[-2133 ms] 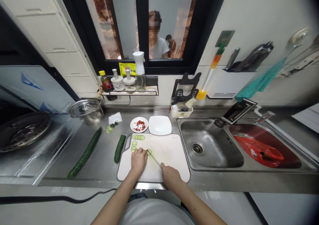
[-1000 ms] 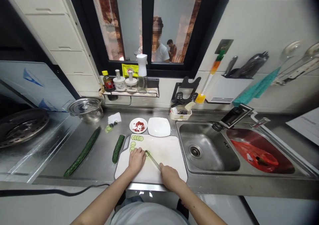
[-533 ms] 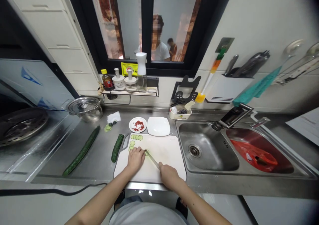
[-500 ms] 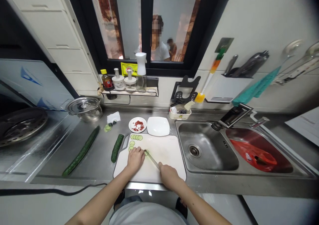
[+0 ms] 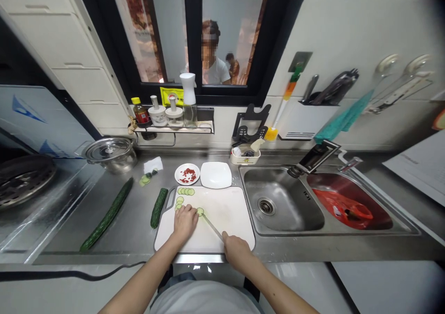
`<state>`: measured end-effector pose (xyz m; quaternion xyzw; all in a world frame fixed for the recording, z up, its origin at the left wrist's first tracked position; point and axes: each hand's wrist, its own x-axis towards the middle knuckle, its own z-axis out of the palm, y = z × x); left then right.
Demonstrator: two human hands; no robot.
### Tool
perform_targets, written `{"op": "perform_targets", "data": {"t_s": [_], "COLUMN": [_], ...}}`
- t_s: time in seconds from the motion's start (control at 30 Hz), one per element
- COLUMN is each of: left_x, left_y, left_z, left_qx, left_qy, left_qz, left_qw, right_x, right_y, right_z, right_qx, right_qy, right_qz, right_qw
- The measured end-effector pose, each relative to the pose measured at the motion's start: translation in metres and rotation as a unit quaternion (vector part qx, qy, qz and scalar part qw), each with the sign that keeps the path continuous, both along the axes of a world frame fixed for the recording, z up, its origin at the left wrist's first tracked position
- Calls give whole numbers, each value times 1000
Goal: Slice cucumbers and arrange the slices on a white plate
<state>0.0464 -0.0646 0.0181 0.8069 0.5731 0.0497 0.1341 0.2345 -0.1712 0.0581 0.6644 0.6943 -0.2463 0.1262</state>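
Observation:
My right hand (image 5: 237, 249) is closed around the handle of a kitchen knife (image 5: 212, 227), whose blade slants up and left across the white cutting board (image 5: 229, 212). Curled fingers of my left hand (image 5: 186, 221) press on a cucumber piece, which they mostly hide. A pale cucumber slice (image 5: 200, 211) lies at the blade's far end, close to my left fingertips. More cucumber slices (image 5: 186, 191) overlap in a row at the board's upper left, and a few others (image 5: 179, 202) sit just above my left hand.
Left of the board lie a short cucumber (image 5: 159, 208) and a long one (image 5: 107, 214). Behind it stand a plate of red bits (image 5: 178, 177) and a white dish (image 5: 216, 175). A sink (image 5: 285, 212) adjoins the right side; a lidded pot (image 5: 120, 162) stands back left.
The view has shifted slightly, moving the scene a little left. A cucumber slice now shows more fully at the knife's far end, slightly apart from my left fingers. Both hands keep their grips.

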Motion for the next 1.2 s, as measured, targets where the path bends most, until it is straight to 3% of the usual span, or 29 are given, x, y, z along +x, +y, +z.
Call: {"op": "perform_targets", "data": {"t_s": [0.23,0.63,0.87,1.2], "left_x": [0,1,8,14], "left_y": [-2,1,5,11], "left_z": [0,0,1,1], "left_qx": [3,-2,-18,-29], "left_qy": [-8,-10,-17,-8], "left_qz": [9,11,38,44], "left_qw": [1000,1000,999,999], "right_x": [-13,-16,2,40], "right_y": [14,22,16,19], "right_z": [23,25,26,6], "right_qx": [-11,-3,24,57], "right_qy": [-3,-3,20,3], "right_qz": [-24,-11,-49,-157], "right_qw": [1000,1000,998,986]}}
